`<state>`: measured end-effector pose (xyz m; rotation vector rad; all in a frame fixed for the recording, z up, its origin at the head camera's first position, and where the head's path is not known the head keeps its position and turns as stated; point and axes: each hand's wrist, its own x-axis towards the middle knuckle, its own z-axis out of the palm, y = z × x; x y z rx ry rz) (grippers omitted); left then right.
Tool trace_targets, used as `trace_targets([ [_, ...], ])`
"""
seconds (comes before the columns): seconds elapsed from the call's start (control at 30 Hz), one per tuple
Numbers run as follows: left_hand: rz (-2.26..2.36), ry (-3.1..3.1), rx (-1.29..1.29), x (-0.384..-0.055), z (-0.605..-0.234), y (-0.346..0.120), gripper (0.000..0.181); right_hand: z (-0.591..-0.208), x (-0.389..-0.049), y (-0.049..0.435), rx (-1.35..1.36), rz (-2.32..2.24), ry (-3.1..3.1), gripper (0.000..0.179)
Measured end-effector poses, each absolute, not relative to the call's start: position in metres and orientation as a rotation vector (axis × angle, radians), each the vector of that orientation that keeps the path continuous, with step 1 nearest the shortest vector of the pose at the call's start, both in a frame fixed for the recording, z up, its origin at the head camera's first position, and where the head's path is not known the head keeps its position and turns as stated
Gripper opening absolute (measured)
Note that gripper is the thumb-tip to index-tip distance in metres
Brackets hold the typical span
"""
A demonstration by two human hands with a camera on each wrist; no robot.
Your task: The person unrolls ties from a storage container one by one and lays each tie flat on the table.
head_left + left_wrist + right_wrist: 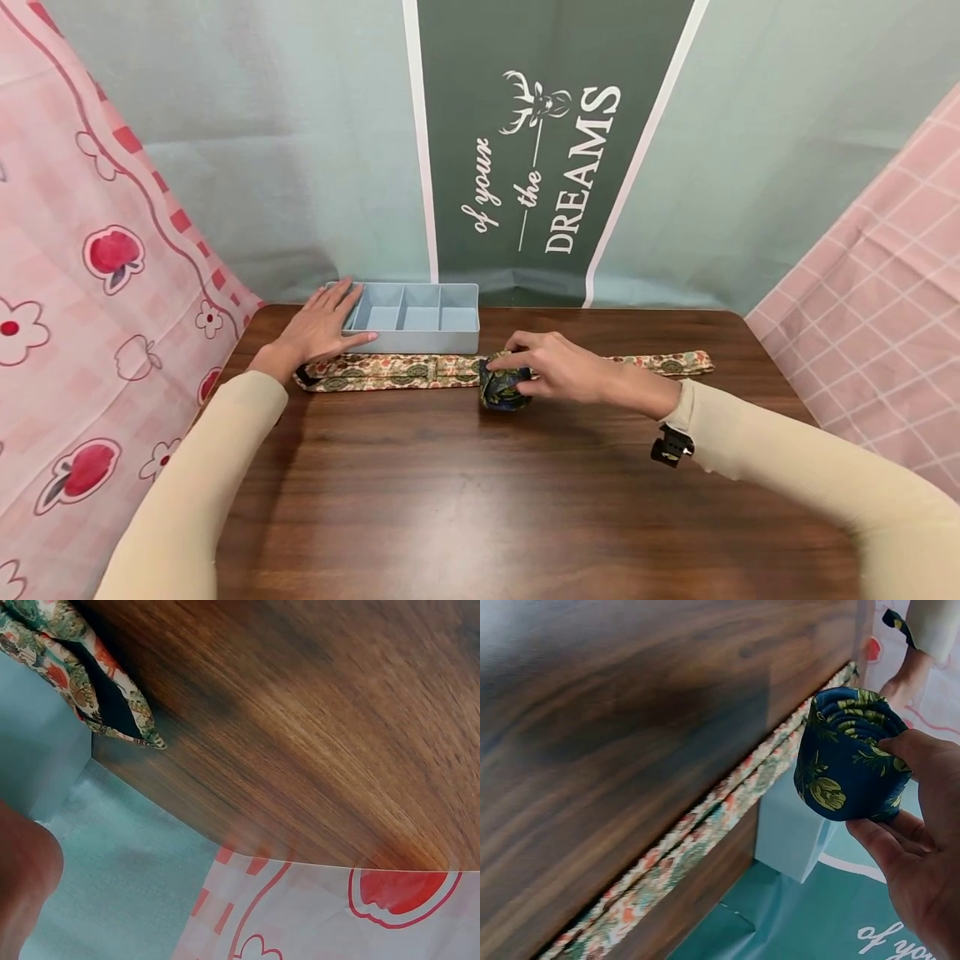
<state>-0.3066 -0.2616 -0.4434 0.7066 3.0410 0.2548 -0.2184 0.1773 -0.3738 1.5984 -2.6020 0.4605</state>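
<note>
A rolled-up navy necktie with yellow flowers point(847, 761) is pinched between the fingers and thumb of my right hand point(558, 367), its coiled layers showing at one end in the right wrist view. It is held over a second necktie point(390, 372), cream with a colourful floral print, which lies stretched lengthwise across the table. My left hand point(321, 321) rests with spread fingers on the left end of a light blue divided box point(423, 342). In the left wrist view the floral necktie's pointed end point(116, 705) shows its dark lining.
The box stands at the table's back edge, with several compartments side by side. The brown wooden table point(465, 500) ends at a grey-green curtain point(300, 167) behind. Pink patterned cloths hang on the left point(97, 333) and right point(862, 300).
</note>
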Motion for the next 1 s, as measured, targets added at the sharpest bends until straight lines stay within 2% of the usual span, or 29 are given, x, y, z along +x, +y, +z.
trace_targets([
  [0.3,0.255,3.125,0.767,-0.302,-0.437,-0.261,0.103,-0.388,-0.208,0.191,1.581,0.458,-2.626,0.046],
  [0.6,0.395,3.208,1.042,-0.288,-0.42,-0.228,0.101,-0.402,-0.203,0.199,1.541,0.495,-2.676,0.044],
  [0.87,0.49,3.203,1.356,-0.272,-0.419,-0.197,0.093,-0.409,-0.202,0.201,1.522,0.515,-2.71,0.044],
  [1.0,0.539,3.154,1.429,-0.26,-0.42,-0.179,0.087,-0.412,-0.201,0.202,1.519,0.525,-2.705,0.044],
])
